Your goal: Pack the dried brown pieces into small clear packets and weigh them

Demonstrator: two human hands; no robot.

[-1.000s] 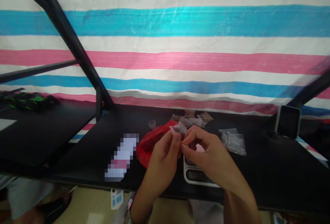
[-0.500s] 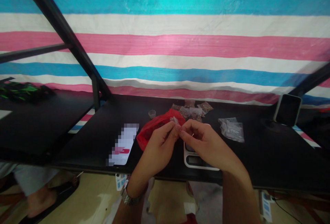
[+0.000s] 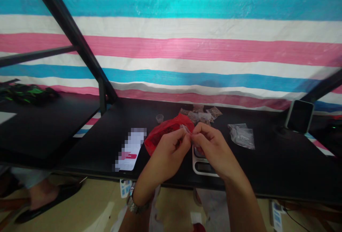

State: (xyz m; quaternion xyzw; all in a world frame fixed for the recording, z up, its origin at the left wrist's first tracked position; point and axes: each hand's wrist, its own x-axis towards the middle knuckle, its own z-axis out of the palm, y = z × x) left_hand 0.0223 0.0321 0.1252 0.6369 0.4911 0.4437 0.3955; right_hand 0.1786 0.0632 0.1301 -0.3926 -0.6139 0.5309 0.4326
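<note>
The left hand (image 3: pixel 167 157) and right hand (image 3: pixel 213 150) meet above the black tabletop (image 3: pixel 80 143), both grasping: their fingertips pinch a small clear plastic packet (image 3: pixel 186 129), its thin, crinkled film poking up between them. A metal-link wristwatch (image 3: pixel 135 203) circles the left wrist. A crumpled, glossy red plastic bag (image 3: pixel 167 132) lies just behind the left hand, and the right hand hangs over a white digital scale (image 3: pixel 203 166). Farther back, a small translucent cup (image 3: pixel 159 118) stands near a loose cluster of small packets (image 3: pixel 200 115) with brownish contents. A creased clear plastic bag (image 3: pixel 242 136) lies to the right. Behind the tabletop hangs a striped woven tarp (image 3: pixel 171 50).
</note>
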